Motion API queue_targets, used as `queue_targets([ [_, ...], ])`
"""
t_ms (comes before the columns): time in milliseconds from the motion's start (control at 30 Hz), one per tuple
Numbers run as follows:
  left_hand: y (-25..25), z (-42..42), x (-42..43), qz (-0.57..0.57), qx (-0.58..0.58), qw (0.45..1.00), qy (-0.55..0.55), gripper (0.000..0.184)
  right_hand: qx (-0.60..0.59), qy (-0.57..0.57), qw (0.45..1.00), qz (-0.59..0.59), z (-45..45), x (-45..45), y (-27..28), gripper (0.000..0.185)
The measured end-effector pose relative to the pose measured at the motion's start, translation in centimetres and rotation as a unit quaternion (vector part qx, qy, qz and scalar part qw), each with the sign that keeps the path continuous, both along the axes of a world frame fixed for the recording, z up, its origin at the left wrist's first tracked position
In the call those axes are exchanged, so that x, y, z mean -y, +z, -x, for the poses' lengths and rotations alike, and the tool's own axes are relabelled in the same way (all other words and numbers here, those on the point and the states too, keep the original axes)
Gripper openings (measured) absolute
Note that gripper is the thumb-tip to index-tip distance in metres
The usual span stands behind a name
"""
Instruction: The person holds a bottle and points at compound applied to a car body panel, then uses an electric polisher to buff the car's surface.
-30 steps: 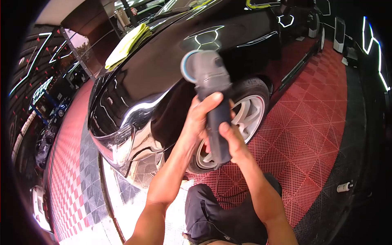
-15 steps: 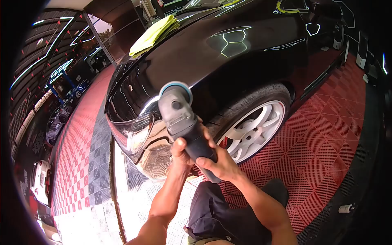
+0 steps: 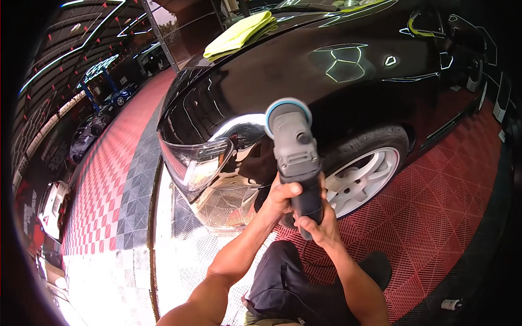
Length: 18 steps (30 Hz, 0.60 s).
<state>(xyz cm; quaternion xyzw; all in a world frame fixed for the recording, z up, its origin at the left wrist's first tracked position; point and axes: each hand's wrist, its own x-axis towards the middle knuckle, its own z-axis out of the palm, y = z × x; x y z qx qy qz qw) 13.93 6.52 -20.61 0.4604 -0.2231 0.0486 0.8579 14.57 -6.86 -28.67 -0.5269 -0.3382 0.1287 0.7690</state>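
Note:
A grey and black polisher (image 3: 296,146) with a blue-edged round pad (image 3: 288,111) is held in front of a glossy dark car (image 3: 272,70). My left hand (image 3: 281,196) grips the middle of its body, thumb across the top. Lower down, my right hand (image 3: 322,225) is wrapped round the black handle. The pad overlaps the front fender and headlight (image 3: 201,163) in view; whether it touches the paint I cannot tell. Behind the tool is a white-spoked wheel (image 3: 375,176).
A folded yellow-green cloth (image 3: 239,35) lies on the hood. Red floor tiles (image 3: 435,206) spread at the right, with a small white bottle (image 3: 450,304) on the dark edge. A cord trails near my legs. Other cars, one white (image 3: 54,209), stand far left.
The polisher first swung left and lower with both hands, then moved back right and more upright. The view has shifted, so the car sits further right. Both hands keep their hold.

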Motion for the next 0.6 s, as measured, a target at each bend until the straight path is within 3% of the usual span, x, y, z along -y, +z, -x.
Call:
queue_targets([
  [133, -2.4, 2.8, -2.4, 0.063, 0.017, 0.998, 0.0, 0.082, 0.096, -0.056, 0.99, 0.084, 2.1, -1.4, 1.0, 0.084],
  [167, -2.3, 3.2, -2.7, 0.072, 0.025, 0.997, 0.007, 0.085, 0.072, -0.013, 0.991, 0.114, 2.4, -1.2, 1.8, 0.085],
  [300, -0.5, 4.3, -3.2, 0.106, 0.039, 0.994, 0.017, 0.091, 0.137, 0.008, 0.989, 0.063, 4.0, -0.9, 4.3, 0.079],
  [500, 2.6, 5.8, -2.9, 0.228, 0.012, 0.972, 0.047, 0.091, 0.068, 0.043, 0.991, 0.102, 5.1, -0.6, 9.7, 0.066],
  [600, 3.5, 5.5, -1.8, 0.217, -0.013, 0.975, 0.05, 0.092, 0.054, 0.06, 0.989, 0.124, 5.0, 0.1, 11.2, 0.063],
])
